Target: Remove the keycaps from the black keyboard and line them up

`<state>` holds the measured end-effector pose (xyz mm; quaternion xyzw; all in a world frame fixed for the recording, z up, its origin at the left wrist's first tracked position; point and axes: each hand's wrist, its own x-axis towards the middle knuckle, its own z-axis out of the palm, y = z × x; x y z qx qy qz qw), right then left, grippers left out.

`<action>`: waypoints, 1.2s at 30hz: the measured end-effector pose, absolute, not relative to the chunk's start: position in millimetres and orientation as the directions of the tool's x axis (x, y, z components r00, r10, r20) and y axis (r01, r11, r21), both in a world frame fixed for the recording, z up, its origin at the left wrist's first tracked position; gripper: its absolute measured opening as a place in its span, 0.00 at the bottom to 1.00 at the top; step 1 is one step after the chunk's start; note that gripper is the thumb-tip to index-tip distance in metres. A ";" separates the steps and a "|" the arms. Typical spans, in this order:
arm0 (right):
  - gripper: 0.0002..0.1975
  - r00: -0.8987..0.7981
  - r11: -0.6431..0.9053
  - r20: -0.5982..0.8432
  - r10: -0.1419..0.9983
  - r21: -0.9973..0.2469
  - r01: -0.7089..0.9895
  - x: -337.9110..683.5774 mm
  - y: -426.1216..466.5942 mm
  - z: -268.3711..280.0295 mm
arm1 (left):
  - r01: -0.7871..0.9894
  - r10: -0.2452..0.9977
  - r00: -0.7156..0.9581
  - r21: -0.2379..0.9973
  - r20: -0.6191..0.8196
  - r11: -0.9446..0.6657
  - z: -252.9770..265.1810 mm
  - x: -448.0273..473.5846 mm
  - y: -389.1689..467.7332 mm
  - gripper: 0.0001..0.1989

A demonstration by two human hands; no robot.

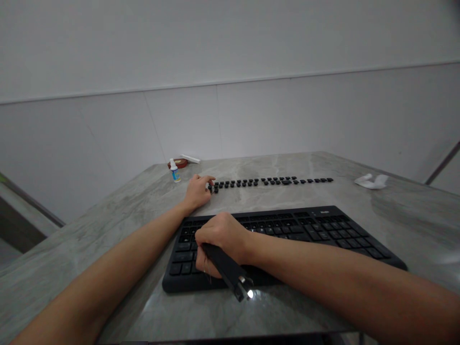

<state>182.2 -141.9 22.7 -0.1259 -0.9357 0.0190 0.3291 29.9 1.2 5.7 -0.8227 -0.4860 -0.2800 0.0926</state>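
Keyboard (294, 229) lies flat on the grey table (108, 225), long side across in front of me. Its upper rows show bare key spots with light centres, left through middle; the block at its right end looks fully capped.

Right hand (226, 237) is over the keyboard's left part, fingers curled tight around a black tool (223, 264). The tool slants down to the right, its end with shiny metal bits reaching the keyboard's near edge. Thin wire-like lines show under those fingers; too fine to make out. Can't tell if the tool touches any keys.

Left hand (198, 191) is just beyond the keyboard's far left corner, fingers bent at the left end of the loose keycaps (286, 182). Can't tell if it's pinching 1. Keycaps sit in long lines beyond the keyboard's far edge, parallel to it.

Past the keyboard's far left corner: white bottle (175, 171) with blue label, red-brown case (180, 163) behind it. Beyond its far right corner: crumpled white sheet (372, 182).
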 end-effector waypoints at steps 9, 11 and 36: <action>0.11 -0.739 0.963 0.622 0.259 -0.110 0.245 181.1 -142.3 19.2 | 0.814 0.716 0.445 0.092 0.538 -0.574 4.9 33.6 -2.0 0.23; 0.11 -0.735 0.964 0.627 0.258 -0.112 0.242 181.3 -142.0 19.0 | 0.810 0.714 0.455 0.086 0.531 -0.580 4.9 33.8 -2.1 0.22; 0.11 -0.725 0.971 0.648 0.234 -0.114 0.211 182.5 -141.1 18.6 | 0.865 0.767 0.419 0.042 0.486 -0.499 5.5 38.1 -3.6 0.22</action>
